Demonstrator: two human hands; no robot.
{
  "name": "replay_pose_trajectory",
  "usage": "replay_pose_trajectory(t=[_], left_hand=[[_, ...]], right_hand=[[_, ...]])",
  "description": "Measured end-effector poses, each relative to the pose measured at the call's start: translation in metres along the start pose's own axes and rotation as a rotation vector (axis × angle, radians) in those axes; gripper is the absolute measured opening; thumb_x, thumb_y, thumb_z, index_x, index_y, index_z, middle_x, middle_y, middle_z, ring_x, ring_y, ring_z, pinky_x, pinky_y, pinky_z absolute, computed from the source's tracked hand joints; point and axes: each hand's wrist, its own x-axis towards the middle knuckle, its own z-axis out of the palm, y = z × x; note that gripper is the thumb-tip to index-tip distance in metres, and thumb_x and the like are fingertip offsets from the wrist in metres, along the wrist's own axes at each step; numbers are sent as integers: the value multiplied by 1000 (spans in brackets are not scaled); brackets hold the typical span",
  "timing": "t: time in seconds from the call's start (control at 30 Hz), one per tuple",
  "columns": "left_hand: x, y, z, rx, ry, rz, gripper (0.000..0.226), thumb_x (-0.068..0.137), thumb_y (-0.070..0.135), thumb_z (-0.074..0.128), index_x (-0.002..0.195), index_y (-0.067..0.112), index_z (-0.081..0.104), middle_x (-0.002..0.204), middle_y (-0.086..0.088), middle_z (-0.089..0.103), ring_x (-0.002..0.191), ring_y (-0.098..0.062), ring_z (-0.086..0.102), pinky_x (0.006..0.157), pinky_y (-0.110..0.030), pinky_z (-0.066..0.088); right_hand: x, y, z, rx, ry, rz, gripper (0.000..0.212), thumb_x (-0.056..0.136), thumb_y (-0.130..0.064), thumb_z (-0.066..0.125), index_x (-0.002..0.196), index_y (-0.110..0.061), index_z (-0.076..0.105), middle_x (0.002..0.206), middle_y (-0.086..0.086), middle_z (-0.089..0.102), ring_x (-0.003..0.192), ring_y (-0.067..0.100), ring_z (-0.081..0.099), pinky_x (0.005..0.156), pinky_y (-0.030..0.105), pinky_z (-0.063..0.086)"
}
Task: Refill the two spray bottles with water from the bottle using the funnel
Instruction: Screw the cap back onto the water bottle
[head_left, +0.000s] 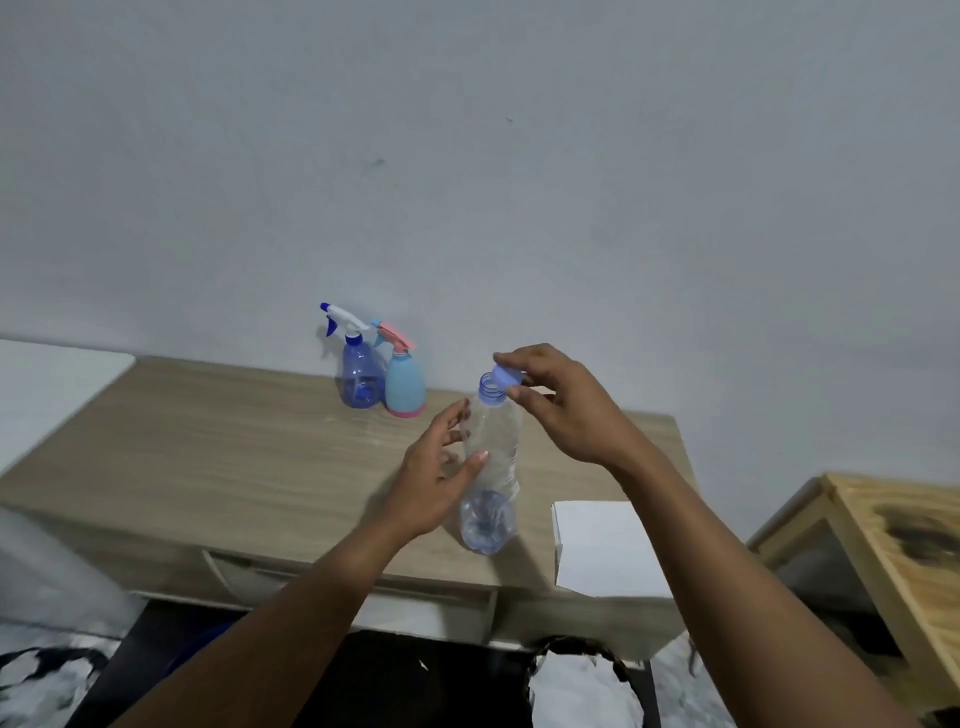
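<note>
Fingers of right hand pinch cap | left hand holds bottle

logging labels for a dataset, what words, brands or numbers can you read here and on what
No text reads clearly anywhere.
water bottle: reddish mark on its side, too blurred to read.
cap: no print shows.
blue spray bottle and teal spray bottle: no print shows.
white box: blank face.

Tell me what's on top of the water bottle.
Nothing; the water bottle is uncapped. The right hand pinches the blue cap beside it. The left hand hides part of its side.
</note>
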Motion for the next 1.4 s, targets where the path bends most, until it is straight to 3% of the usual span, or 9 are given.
replay_pose_trajectory(t=[0.3, 0.5, 0.6, 0.73, 0.8, 0.97, 1.13, 1.3, 1.4], left_hand=[[1, 5, -11, -66, -42, -56, 58, 90, 26, 72, 124, 64, 46, 140, 15, 54, 117, -14, 64, 95, -25, 54], [1, 8, -9, -48, -67, -59, 55, 91, 27, 71, 133, 51, 48, 141, 12, 54, 119, -7, 62, 99, -30, 54], [3, 7, -11, -40, -72, -60, 56, 91, 28, 70, 137, 48, 47, 142, 13, 53, 123, -5, 59, 103, -34, 52], [4, 4, -12, -40, -71, -70, 58, 90, 29, 71, 136, 53, 45, 144, 18, 52, 125, -1, 56, 105, -37, 51], [4, 3, -12, -41, -77, -75, 59, 90, 32, 71, 138, 51, 44, 144, 19, 51, 127, -2, 55, 106, -40, 50], [5, 2, -11, -50, -87, -97, 58, 88, 35, 72, 138, 50, 45, 144, 17, 52, 127, -9, 56, 107, -45, 49], [6, 1, -10, -34, -92, -94, 58, 89, 35, 71, 139, 48, 44, 143, 17, 52, 128, -7, 56, 107, -45, 49], [7, 5, -6, -59, -89, -110, 58, 88, 35, 71, 137, 50, 44, 141, 16, 53, 122, -16, 62, 104, -47, 51], [6, 7, -6, -72, -93, -116, 59, 86, 38, 72, 136, 50, 45, 140, 15, 54, 121, -18, 62, 104, -47, 51]], right_hand=[[21, -1, -9, -90, -185, -12, 31, 97, -24, 63, 127, -24, 65, 119, -8, 58, 101, 3, 62, 88, 21, 51], [24, 4, 5, 9, -5, 65, 33, 74, -33, 87, 89, -16, 63, 88, 6, 68, 77, 21, 64, 71, 34, 54], [22, 6, 2, 141, -40, 64, 35, 76, -29, 86, 103, -17, 66, 85, 6, 65, 71, 13, 59, 72, 29, 53], [19, 12, -6, 179, -159, 44, 36, 95, -23, 66, 130, -25, 64, 95, -7, 60, 89, 6, 62, 87, 18, 50], [20, 15, -7, 155, -167, 33, 30, 96, -22, 64, 126, -24, 67, 102, -5, 62, 94, 6, 63, 89, 19, 50], [19, 16, 2, 240, -72, 78, 24, 85, -21, 78, 100, -14, 61, 81, -1, 59, 71, 12, 55, 72, 29, 50], [18, 17, -1, 123, -133, 33, 34, 98, -28, 60, 133, -29, 61, 98, 1, 58, 87, 10, 59, 83, 11, 44], [20, 13, 1, -21, -106, 13, 21, 98, -34, 60, 115, -23, 64, 109, 5, 60, 93, 19, 60, 87, 31, 50], [18, 16, 3, -4, -82, 27, 27, 97, -35, 62, 119, -22, 64, 109, 3, 59, 94, 17, 61, 88, 31, 51]])
